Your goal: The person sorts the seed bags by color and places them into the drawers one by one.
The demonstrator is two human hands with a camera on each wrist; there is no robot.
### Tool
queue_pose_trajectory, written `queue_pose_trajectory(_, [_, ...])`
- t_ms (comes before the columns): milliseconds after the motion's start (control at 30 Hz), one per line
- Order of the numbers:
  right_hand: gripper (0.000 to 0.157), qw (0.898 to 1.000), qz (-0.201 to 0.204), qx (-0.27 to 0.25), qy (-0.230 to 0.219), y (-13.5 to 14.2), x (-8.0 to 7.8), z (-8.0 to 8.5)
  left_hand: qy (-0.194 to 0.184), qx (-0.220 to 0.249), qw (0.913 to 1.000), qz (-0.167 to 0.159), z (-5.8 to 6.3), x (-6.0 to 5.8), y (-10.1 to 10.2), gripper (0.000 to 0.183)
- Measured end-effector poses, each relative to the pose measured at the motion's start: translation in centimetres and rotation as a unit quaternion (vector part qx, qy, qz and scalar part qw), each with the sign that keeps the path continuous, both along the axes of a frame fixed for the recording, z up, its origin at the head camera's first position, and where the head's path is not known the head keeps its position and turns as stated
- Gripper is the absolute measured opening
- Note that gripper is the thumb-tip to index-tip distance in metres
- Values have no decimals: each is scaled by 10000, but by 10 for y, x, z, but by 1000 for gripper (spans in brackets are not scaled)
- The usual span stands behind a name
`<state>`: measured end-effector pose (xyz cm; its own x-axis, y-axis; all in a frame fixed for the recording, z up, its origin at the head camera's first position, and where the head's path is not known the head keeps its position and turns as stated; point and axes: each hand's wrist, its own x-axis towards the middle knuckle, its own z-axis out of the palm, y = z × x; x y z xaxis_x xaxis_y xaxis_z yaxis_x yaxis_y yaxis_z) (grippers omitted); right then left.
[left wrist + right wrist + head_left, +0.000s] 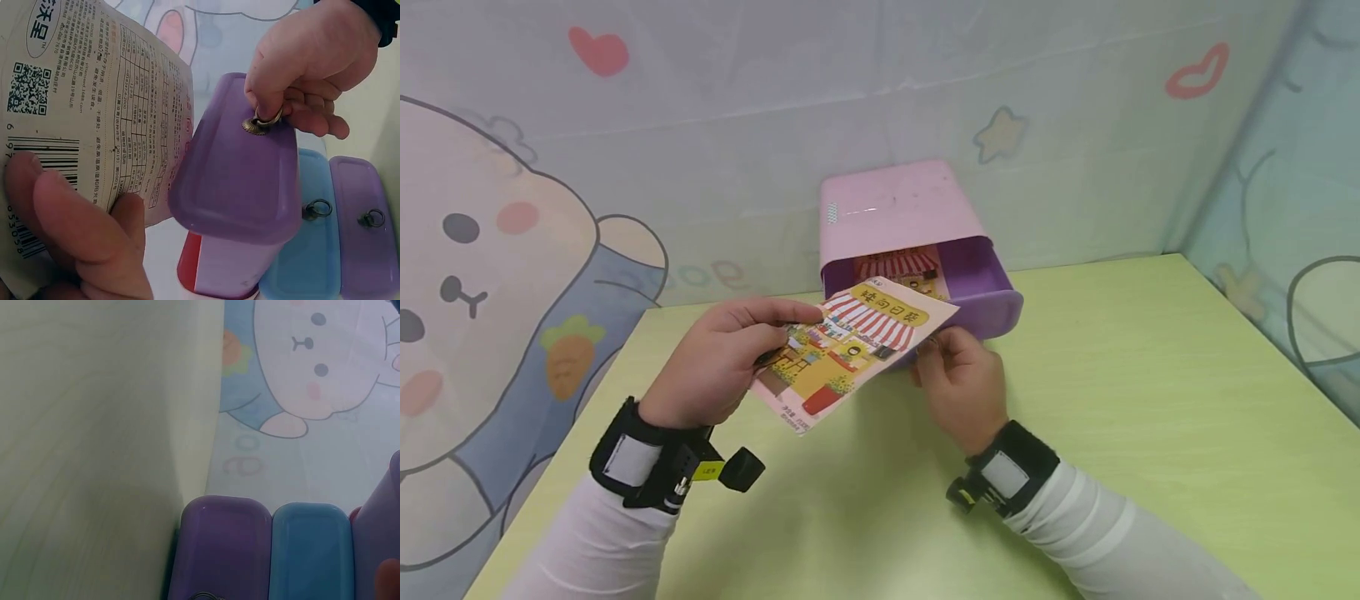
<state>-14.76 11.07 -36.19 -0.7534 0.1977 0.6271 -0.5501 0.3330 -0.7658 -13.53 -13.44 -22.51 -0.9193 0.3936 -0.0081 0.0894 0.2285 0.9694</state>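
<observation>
In the head view my left hand [711, 358] holds a paper seed packet [842, 354] with a striped awning and flowers on its front. The left wrist view shows the packet's back [94, 106], with a QR code, barcode and table. My right hand [964, 383] is at the front of the purple drawer [994, 310], pinching its metal ring pull [257, 125]. That drawer stands pulled out of the pink drawer cabinet [898, 200]. Inside it lies another packet [910, 265] of similar print, partly covered by the held one.
Below the pulled-out drawer, a blue drawer [306, 250] and a second purple drawer [365, 187] are closed, each with a ring pull. The cabinet stands on the yellow-green table [1112, 392], near a cartoon-printed cloth backdrop [760, 167].
</observation>
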Motion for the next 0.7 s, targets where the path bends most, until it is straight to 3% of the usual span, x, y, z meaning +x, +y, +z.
queue_pose_trajectory(367, [21,9994,350,-15,-23,3,3,0,-4,-602,9982,-28,-2,-7,14,40])
queue_pose_trajectory(700, [21,9990,405,-164,-56,3,3,1,-92,-714,9973,-146,4,-11,19,40])
